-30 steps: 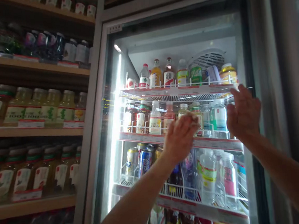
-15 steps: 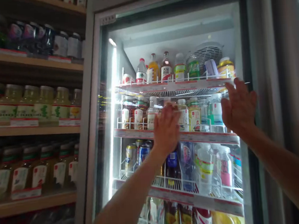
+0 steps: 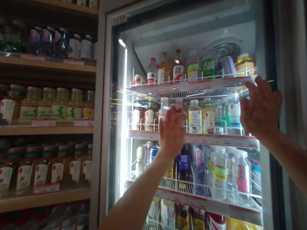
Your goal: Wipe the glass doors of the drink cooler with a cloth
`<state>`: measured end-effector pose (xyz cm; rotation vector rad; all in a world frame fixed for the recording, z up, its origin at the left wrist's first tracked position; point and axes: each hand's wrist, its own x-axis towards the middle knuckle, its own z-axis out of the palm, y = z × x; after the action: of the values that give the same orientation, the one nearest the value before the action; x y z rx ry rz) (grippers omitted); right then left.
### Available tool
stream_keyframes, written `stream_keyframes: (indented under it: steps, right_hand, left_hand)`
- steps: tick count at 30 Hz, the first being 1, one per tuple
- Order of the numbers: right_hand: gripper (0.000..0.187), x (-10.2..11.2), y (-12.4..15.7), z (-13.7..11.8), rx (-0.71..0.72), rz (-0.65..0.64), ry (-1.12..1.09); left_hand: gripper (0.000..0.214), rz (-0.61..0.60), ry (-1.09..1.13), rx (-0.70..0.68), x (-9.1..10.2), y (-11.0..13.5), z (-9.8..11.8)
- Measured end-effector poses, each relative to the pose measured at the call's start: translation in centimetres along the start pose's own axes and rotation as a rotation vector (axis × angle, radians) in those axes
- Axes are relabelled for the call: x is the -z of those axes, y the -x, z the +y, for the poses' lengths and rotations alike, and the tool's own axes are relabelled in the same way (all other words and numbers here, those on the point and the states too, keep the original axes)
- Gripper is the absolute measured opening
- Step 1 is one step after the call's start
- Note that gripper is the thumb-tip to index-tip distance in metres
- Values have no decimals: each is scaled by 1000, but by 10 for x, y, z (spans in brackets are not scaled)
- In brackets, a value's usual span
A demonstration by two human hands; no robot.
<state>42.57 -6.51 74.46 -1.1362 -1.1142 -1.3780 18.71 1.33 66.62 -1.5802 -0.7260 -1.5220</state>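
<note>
My left hand [image 3: 172, 131] is raised in front of the second shelf [image 3: 198, 138] of a lit drinks fridge [image 3: 125, 96]. Its fingers are pressed together near a bottle top, and whatever they hold is hidden. A tea bottle with a yellow-green label [image 3: 194, 117] stands just right of that hand. My right hand [image 3: 260, 108] is open and held flat, fingers spread upward, at the fridge's right side next to a clear bottle with a teal label [image 3: 233, 112]. I cannot tell whether either hand touches glass or reaches inside.
The fridge has several wire shelves of bottles and cans [image 3: 146, 156], with a fan grille [image 3: 222, 49] at the top back. Wooden shelves [image 3: 37, 127] on the left carry rows of jars and bottles. A dark frame [image 3: 296, 100] borders the fridge on the right.
My left hand has slid left along the second shelf, from the red-labelled bottles to near the shelf's middle. My right hand has stayed flat at the right side. The view has shifted slightly.
</note>
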Motion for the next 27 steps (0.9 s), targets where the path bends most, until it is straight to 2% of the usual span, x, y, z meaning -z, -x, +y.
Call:
stream_keyframes:
  steps: [1,2,3,4,6,8,9,10,11,12,13,15,16,17,18,19,20,22,23,24,25,26,27]
  right_hand:
    - [56,-2,0,3,5,16,-1]
    - [56,-3,0,6,10,26,-1]
    - [56,-4,0,9,15,34,-1]
    - [56,-5,0,11,18,40,1]
    - [56,-5,0,11,18,37,6]
    - [56,-3,-1,7,16,12,16]
    - [57,-2,-1,4,18,1,22]
    - [57,0,-1,1,24,-12,25]
    - [57,1,0,-2,31,-20,26]
    - [57,2,0,-3,37,-24,27]
    - [58,2,0,-3,40,-19,26]
    - [57,2,0,-1,44,-8,23]
    - [57,2,0,1,48,-4,21]
    - [56,2,1,4,50,-2,20]
    - [55,2,1,6,50,-2,18]
    - [54,2,1,7,46,-5,18]
    - [53,3,1,7,38,-13,19]
    - [53,4,3,4,13,-44,27]
    - [53,5,5,0,-2,-55,31]
    - [53,5,7,-4,-18,-59,33]
    - [53,4,10,-9,-31,-61,30]
    - [53,2,14,-14,-37,-58,23]
    - [53,0,18,-18,-30,-48,10]
  left_hand:
    - [46,-32,26,-146,-4,-1,18]
    - [46,-54,43,-238,-7,-3,27]
    - [46,-65,54,-279,-7,-4,27]
    - [45,-58,56,-259,-5,-6,16]
    - [44,8,38,-60,1,-12,-24]
    - [45,143,-1,256,5,-17,-63]
    - [48,174,-12,342,5,-18,-73]
    - [49,191,-20,392,5,-17,-74]
    - [49,180,-24,385,4,-15,-66]
    - [49,152,-21,312,2,-10,-49]
    - [48,99,-10,173,0,-4,-28]
    - [49,1,18,-208,-4,10,9]
    - [48,-26,21,-344,-4,18,18]
    - [46,-43,14,-408,-3,24,17]
    - [44,-44,-2,-395,0,29,6]
    - [43,-33,-24,-303,5,32,-15]
    - [43,-4,-48,-171,10,34,-42]
    - [44,114,-86,182,20,34,-98]
    - [47,149,-98,265,23,34,-118]
    - [49,178,-105,339,25,33,-128]
    - [51,187,-105,372,24,33,-128]
    - [51,178,-98,368,21,35,-116]
    - [50,156,-85,331,17,37,-96]
